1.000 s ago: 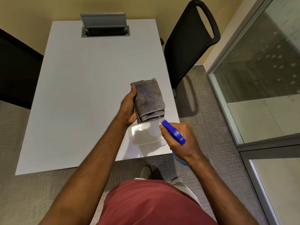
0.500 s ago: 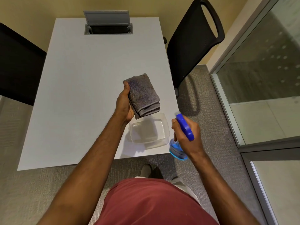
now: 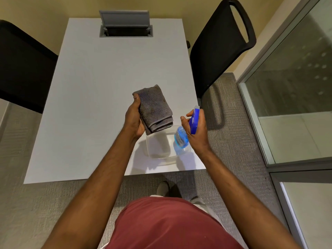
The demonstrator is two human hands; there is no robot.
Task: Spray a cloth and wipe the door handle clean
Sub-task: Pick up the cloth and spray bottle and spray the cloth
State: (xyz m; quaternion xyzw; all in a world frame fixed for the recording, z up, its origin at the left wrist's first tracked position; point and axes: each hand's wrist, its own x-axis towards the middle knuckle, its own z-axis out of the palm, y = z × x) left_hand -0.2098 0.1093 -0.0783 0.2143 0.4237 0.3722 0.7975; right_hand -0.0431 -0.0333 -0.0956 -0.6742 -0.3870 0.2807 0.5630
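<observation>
The left hand (image 3: 133, 119) is gripping a folded grey cloth (image 3: 155, 107), thumb lying along its left edge, holding it up over the white table (image 3: 107, 87). At the cloth's 3 o'clock, just apart from it, the right hand (image 3: 196, 130) is wrapping its fingers round a blue spray bottle (image 3: 181, 137). A clear plastic container (image 3: 158, 146) is sitting on the table at the cloth's 6 o'clock, under both hands. A black chair (image 3: 221, 47) is standing at the table's 2 o'clock

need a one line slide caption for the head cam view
Left hand holds a folded grey cloth while right hand grips a blue spray bottle above a clear container.
</observation>
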